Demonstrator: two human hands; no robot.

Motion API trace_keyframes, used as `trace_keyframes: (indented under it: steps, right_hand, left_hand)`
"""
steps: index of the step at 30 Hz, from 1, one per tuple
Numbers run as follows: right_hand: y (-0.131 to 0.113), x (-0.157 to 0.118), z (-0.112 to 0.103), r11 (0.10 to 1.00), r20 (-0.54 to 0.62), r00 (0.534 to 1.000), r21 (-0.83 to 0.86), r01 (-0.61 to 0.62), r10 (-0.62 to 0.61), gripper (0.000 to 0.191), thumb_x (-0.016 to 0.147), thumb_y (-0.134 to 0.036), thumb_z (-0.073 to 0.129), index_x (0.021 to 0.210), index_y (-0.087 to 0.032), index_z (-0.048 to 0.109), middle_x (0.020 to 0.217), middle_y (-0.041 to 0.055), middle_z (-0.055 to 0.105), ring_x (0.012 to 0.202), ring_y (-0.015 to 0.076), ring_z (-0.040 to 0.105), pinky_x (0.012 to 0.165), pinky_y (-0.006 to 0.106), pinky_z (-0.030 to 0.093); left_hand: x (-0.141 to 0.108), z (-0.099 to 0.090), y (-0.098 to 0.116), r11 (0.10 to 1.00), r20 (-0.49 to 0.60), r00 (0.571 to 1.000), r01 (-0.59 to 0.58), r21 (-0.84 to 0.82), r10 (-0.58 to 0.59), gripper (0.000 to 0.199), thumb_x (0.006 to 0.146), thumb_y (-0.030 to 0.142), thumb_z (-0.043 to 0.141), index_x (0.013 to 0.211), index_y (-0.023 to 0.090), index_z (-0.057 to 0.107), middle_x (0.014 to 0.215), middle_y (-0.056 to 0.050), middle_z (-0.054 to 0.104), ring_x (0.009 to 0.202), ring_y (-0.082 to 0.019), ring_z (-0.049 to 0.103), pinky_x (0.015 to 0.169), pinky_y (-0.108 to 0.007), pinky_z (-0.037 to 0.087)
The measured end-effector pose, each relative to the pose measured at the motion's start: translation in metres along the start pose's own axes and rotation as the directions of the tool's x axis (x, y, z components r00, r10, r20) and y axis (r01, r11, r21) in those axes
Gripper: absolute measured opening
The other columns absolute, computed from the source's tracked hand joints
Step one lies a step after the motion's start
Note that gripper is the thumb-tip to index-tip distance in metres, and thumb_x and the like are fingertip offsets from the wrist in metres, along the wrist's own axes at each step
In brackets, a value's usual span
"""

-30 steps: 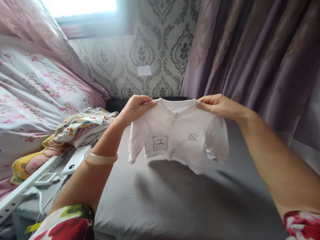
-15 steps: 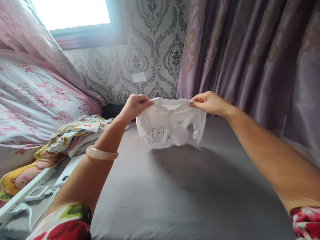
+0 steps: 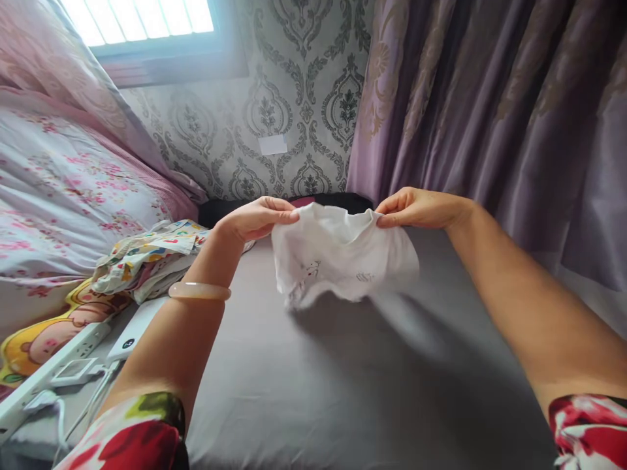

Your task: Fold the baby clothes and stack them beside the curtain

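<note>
A small white baby shirt point(image 3: 337, 251) with a printed bear hangs in the air between my hands, blurred along its lower edge and right sleeve. My left hand point(image 3: 259, 217) pinches it at one shoulder, thumb on top. At the other shoulder, my right hand point(image 3: 416, 207) has thumb and fingers closed on the cloth. The neckline sags open between the two grips. Below the shirt lies a grey sheet point(image 3: 313, 385), where its shadow falls.
On the left lie a pile of patterned clothes point(image 3: 157, 254), a yellow cartoon cushion point(image 3: 39, 343), a white power strip point(image 3: 53, 365) with plugs and cables, and a white device point(image 3: 134, 329). Purple curtains point(image 3: 465, 98) hang at the right; patterned wallpaper point(image 3: 304, 111) is behind.
Both hands have come slightly lower with the shirt. Its hem has swung and billowed, the right sleeve has swept outward, and the bear print is now partly folded.
</note>
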State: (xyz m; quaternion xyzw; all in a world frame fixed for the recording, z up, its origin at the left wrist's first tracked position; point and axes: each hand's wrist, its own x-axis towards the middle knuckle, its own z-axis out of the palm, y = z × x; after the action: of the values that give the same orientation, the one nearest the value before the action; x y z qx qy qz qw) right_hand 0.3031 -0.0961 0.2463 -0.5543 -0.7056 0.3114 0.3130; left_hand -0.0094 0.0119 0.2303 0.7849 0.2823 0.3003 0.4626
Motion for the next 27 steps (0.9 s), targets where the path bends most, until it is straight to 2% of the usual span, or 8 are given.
trace_keyframes:
  steps: [2,4,6,9,14,18,23,27]
  right_hand:
    - [0.002,0.001,0.0,1.0,-0.093,0.996,0.021,0.01,-0.008,0.041,0.058,-0.057,0.084,0.078,-0.022,0.077,0.077,0.0051,0.074,0.075,0.023,0.068,0.065,0.035,0.055]
    - [0.007,0.005,0.002,0.998,-0.15,0.988,0.051,0.039,-0.031,0.041,0.058,-0.059,0.083,0.076,-0.023,0.076,0.076,0.0045,0.073,0.074,0.0227,0.068,0.064,0.035,0.055]
    - [0.011,0.009,0.006,0.995,-0.111,0.993,0.093,0.046,-0.035,0.041,0.059,-0.059,0.082,0.078,-0.024,0.076,0.078,0.0044,0.074,0.074,0.0225,0.068,0.065,0.035,0.055]
    - [0.013,0.011,0.008,0.991,-0.098,0.995,0.13,0.029,-0.017,0.041,0.059,-0.06,0.082,0.079,-0.024,0.076,0.079,0.0045,0.074,0.074,0.0216,0.068,0.065,0.034,0.056]
    - [0.008,0.007,0.004,0.99,-0.063,0.998,0.135,0.031,-0.023,0.045,0.06,-0.061,0.081,0.085,-0.025,0.076,0.084,0.0039,0.075,0.08,0.0219,0.069,0.07,0.035,0.057]
    - [0.001,0.006,0.002,0.996,-0.138,0.989,0.061,0.058,-0.049,0.045,0.057,-0.062,0.082,0.083,-0.025,0.077,0.083,0.004,0.075,0.084,0.0235,0.069,0.074,0.035,0.057]
    - [-0.001,0.005,0.004,0.996,-0.2,0.977,0.026,0.079,-0.073,0.046,0.062,-0.065,0.078,0.085,-0.025,0.077,0.083,0.0049,0.075,0.085,0.0261,0.069,0.071,0.038,0.057]
    - [0.003,0.003,0.003,0.996,-0.26,0.961,0.003,0.094,-0.09,0.045,0.06,-0.064,0.079,0.082,-0.024,0.077,0.082,0.0048,0.075,0.084,0.0271,0.07,0.07,0.038,0.057]
  left_hand:
    - [-0.003,-0.004,-0.002,0.998,0.024,0.999,0.039,0.058,-0.041,0.035,0.057,0.045,0.085,0.077,0.017,0.077,0.07,-0.005,0.071,0.068,-0.02,0.065,0.064,-0.031,0.052]
    - [-0.001,-0.006,-0.007,0.992,-0.073,0.997,0.04,0.117,-0.032,0.036,0.056,0.048,0.084,0.076,0.018,0.077,0.068,-0.003,0.07,0.067,-0.018,0.064,0.064,-0.028,0.051]
    - [0.003,-0.006,-0.012,0.996,-0.121,0.992,0.028,0.082,-0.018,0.039,0.057,0.05,0.084,0.078,0.018,0.077,0.072,-0.003,0.071,0.069,-0.017,0.063,0.066,-0.028,0.05]
    - [0.009,-0.005,-0.016,0.997,-0.104,0.993,0.042,-0.057,-0.048,0.041,0.056,0.049,0.086,0.081,0.017,0.077,0.08,-0.006,0.073,0.073,-0.017,0.064,0.07,-0.029,0.05]
    - [0.009,-0.008,-0.016,0.981,-0.151,0.988,0.011,-0.196,-0.041,0.044,0.057,0.051,0.085,0.082,0.016,0.075,0.077,-0.005,0.071,0.07,-0.015,0.062,0.07,-0.029,0.05]
    - [0.007,-0.007,-0.012,0.998,-0.154,0.988,0.023,-0.054,-0.031,0.044,0.059,0.052,0.084,0.082,0.016,0.075,0.072,-0.004,0.069,0.069,-0.016,0.063,0.066,-0.029,0.05]
    - [0.008,0.002,-0.007,0.992,-0.14,0.985,-0.112,-0.061,0.102,0.042,0.061,0.05,0.083,0.086,0.016,0.076,0.085,-0.006,0.073,0.081,-0.018,0.066,0.075,-0.03,0.051]
    - [0.008,0.005,-0.007,0.987,-0.201,0.973,-0.136,-0.085,0.116,0.041,0.063,0.049,0.083,0.085,0.015,0.075,0.08,-0.006,0.073,0.076,-0.018,0.066,0.07,-0.03,0.051]
